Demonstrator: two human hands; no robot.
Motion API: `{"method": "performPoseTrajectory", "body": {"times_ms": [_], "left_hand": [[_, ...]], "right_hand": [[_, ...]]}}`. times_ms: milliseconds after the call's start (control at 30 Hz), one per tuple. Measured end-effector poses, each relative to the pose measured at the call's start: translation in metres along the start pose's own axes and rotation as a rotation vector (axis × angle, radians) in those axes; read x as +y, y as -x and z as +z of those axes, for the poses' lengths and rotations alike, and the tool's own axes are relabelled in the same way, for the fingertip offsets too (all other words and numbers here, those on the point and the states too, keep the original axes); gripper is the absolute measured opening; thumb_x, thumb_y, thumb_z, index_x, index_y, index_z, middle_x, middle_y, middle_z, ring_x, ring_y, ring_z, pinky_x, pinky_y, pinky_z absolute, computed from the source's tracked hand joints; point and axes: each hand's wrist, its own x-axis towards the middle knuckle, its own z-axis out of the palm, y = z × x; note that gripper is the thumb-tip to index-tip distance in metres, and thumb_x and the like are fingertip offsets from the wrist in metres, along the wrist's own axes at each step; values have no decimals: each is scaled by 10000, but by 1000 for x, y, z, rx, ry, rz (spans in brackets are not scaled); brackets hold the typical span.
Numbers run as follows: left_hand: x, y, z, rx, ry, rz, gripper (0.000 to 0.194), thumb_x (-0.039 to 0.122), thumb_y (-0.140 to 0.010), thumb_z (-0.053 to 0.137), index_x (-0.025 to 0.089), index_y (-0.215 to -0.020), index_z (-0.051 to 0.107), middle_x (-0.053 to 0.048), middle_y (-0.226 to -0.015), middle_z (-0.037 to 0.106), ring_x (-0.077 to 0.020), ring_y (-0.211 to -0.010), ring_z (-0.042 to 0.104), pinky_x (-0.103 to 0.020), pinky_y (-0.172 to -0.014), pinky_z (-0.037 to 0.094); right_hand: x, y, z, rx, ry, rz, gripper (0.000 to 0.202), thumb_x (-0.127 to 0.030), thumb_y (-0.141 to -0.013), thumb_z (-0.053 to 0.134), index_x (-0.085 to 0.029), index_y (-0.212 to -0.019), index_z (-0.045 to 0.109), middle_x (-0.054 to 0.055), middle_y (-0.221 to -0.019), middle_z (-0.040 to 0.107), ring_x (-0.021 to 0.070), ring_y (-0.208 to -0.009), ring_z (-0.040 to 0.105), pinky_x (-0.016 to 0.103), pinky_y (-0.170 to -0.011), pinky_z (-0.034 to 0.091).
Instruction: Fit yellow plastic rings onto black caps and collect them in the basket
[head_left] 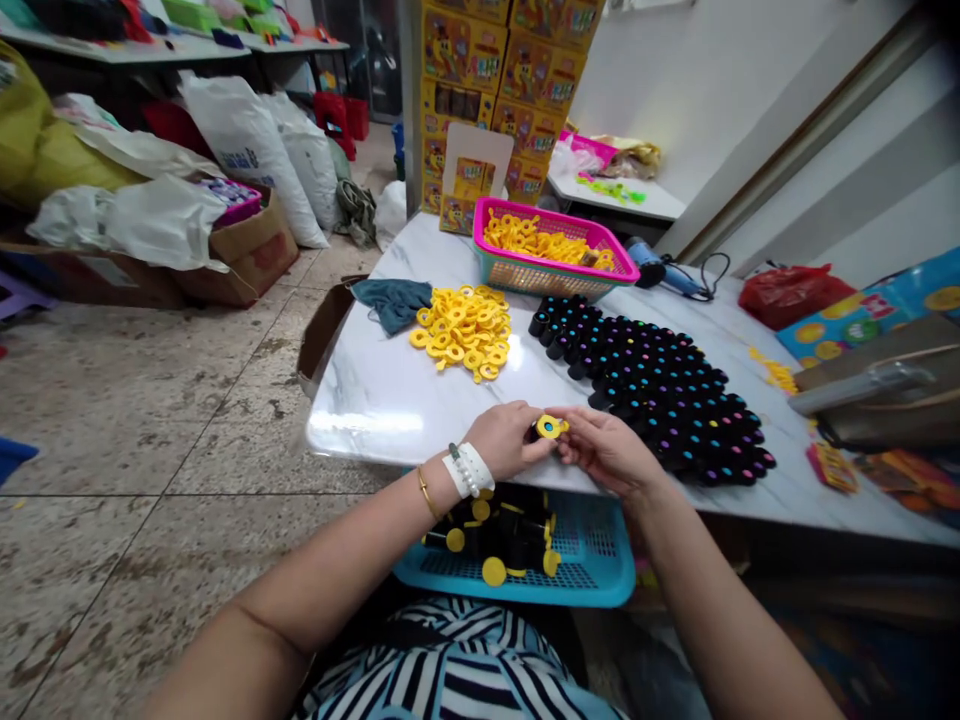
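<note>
Just above the table's front edge, my left hand (pixel 510 440) is closed on a black piece with a yellow ring (pixel 550 427) on its top. The fingers of my right hand (pixel 609 448) pinch the tab of that yellow ring from the right. Beyond my hands lies a loose pile of yellow rings (pixel 466 330). To the right, many black pieces (pixel 660 385) stand in tight rows, with small coloured dots on top. Below my hands, a blue basket (pixel 600 590) holds black pieces with yellow parts on them.
A pink basket (pixel 480 222) of yellow parts stands at the table's back, before stacked yellow boxes (pixel 465 50). A dark cloth (pixel 394 302) lies left of the ring pile. At the right are a red bag (pixel 793 298) and a brown bag (pixel 877 385).
</note>
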Motion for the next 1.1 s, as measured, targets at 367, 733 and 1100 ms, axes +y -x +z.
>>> {"method": "performPoseTrajectory", "body": {"times_ms": [367, 733, 1100], "left_hand": [[9, 6, 7, -55, -115, -144, 375, 521, -884, 524, 186, -1026, 614, -56, -858, 699, -223, -793, 654, -283, -635, 427], [16, 17, 5, -165, -263, -58, 202, 384, -849, 550, 196, -856, 623, -68, -815, 688, -240, -764, 652, -295, -611, 433], [-20, -2, -51, 22, -393, -200, 264, 336, -894, 509, 181, -1083, 608, -91, -956, 664, -224, -886, 630, -311, -758, 478]], "right_hand": [[11, 15, 15, 0, 352, -184, 384, -407, -819, 666, -217, -1138, 570, -47, -748, 567, 111, -585, 585, 228, -533, 500], [33, 33, 38, 446, 1024, -416, 161, -341, -842, 578, -220, -760, 511, -36, -580, 478, 143, -515, 471, 255, -513, 340], [50, 65, 40, 187, 1130, -432, 140, -375, -895, 516, -235, -890, 516, -36, -564, 556, 171, -491, 559, 256, -506, 364]]}}
